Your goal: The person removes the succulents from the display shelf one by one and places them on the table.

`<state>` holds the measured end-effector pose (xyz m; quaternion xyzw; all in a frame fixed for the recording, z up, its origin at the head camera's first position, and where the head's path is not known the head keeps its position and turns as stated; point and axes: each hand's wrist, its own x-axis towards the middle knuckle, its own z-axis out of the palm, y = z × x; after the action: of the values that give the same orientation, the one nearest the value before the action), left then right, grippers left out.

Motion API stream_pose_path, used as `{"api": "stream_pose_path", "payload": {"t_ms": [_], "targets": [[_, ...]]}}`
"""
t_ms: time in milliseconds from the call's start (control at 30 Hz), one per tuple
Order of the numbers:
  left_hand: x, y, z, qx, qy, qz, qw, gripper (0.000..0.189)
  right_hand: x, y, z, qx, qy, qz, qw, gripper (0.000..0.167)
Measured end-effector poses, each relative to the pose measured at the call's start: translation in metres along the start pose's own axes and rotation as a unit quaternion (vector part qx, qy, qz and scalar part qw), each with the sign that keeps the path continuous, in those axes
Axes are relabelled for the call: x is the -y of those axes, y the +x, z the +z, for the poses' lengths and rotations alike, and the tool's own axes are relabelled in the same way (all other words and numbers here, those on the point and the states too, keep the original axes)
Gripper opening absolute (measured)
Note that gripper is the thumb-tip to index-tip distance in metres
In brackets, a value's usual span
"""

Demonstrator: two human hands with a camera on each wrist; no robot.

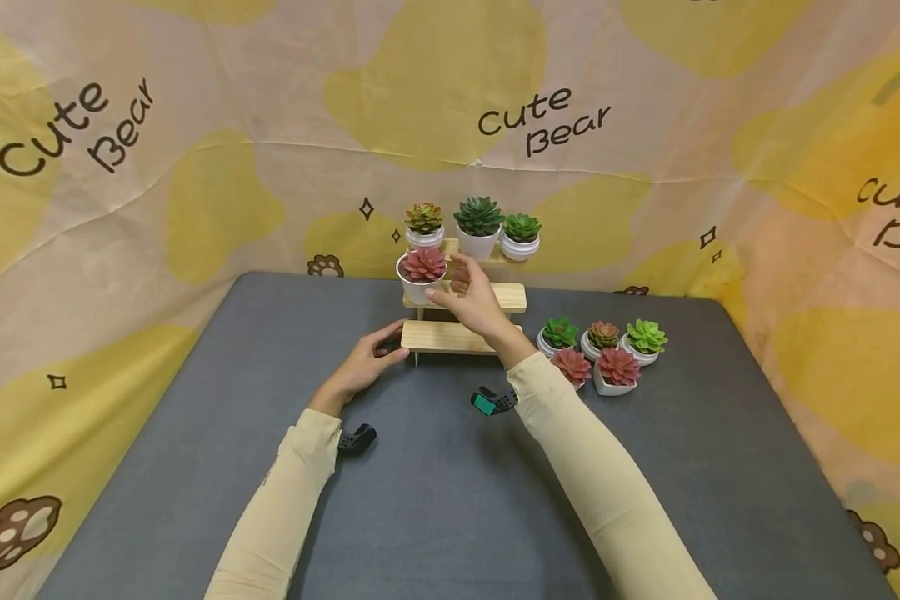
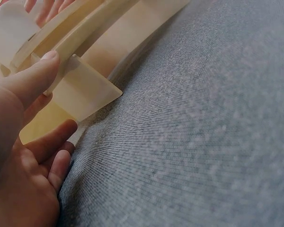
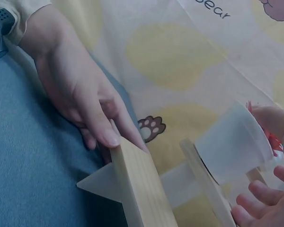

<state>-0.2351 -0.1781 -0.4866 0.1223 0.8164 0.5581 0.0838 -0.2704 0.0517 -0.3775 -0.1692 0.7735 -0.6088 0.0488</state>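
Observation:
A small three-step wooden stand [image 1: 453, 337] with pale supports stands near the back of the table. My left hand [image 1: 363, 367] holds the left end of its lowest step, the thumb on the board's edge, as the left wrist view shows. On the left of the middle step sits a white pot with a pink-red succulent [image 1: 422, 267]. Beside that pot is my right hand [image 1: 476, 300], its thumb touching the pot near the rim. The other fingers are loosely extended and apart from the white pot [image 3: 234, 144] in the right wrist view.
A yellow-green succulent [image 1: 424, 219], a tall dark green one [image 1: 478, 217] and a smaller green one [image 1: 521, 228] occupy the top step. Several potted succulents [image 1: 618, 371] are grouped right of the stand on the grey table [image 1: 435, 500]. A patterned cloth [image 1: 270, 100] hangs behind.

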Motion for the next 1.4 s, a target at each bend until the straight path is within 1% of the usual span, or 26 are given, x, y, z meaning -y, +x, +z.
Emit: {"api": "stream_pose_path", "payload": {"t_ms": [133,367,567,833,867,1033,1067,1100,1233,1400], "targets": [[-0.003,0.002,0.000,0.006,0.008,-0.003,0.9999,0.064,0.002,0.005,0.003,-0.006,0.004,0.006,1.0000,0.078],[-0.002,0.003,0.000,0.004,0.008,0.006,0.9999,0.064,0.007,0.013,0.009,-0.018,0.000,0.009,0.9998,0.078],[-0.002,0.003,0.001,0.002,0.003,0.016,0.9999,0.064,0.005,0.017,0.012,-0.027,0.001,0.011,0.9996,0.075],[-0.006,0.001,0.004,0.004,0.009,0.015,0.9998,0.064,0.003,0.017,0.010,-0.030,0.005,0.016,0.9994,0.066],[-0.010,-0.001,0.004,0.004,0.006,0.012,0.9999,0.064,0.003,0.016,0.010,-0.031,0.004,0.017,0.9994,0.065],[-0.008,-0.003,0.005,0.002,0.008,0.009,0.9999,0.064,0.001,0.014,0.009,-0.035,-0.011,0.017,0.9992,0.064],[-0.008,-0.003,0.005,0.001,0.007,0.007,0.9999,0.064,0.001,0.013,0.008,-0.036,-0.013,0.017,0.9991,0.065],[-0.004,-0.002,0.005,0.000,0.013,0.010,0.9999,0.064,0.000,0.013,0.008,-0.036,-0.016,0.016,0.9991,0.066],[-0.002,-0.002,0.004,-0.002,0.011,0.013,0.9999,0.064,0.000,0.009,0.005,-0.035,-0.020,0.013,0.9991,0.071],[-0.001,-0.001,0.001,-0.004,0.009,0.017,0.9998,0.063,0.001,0.002,-0.001,-0.030,-0.030,-0.004,0.9991,0.070]]}}
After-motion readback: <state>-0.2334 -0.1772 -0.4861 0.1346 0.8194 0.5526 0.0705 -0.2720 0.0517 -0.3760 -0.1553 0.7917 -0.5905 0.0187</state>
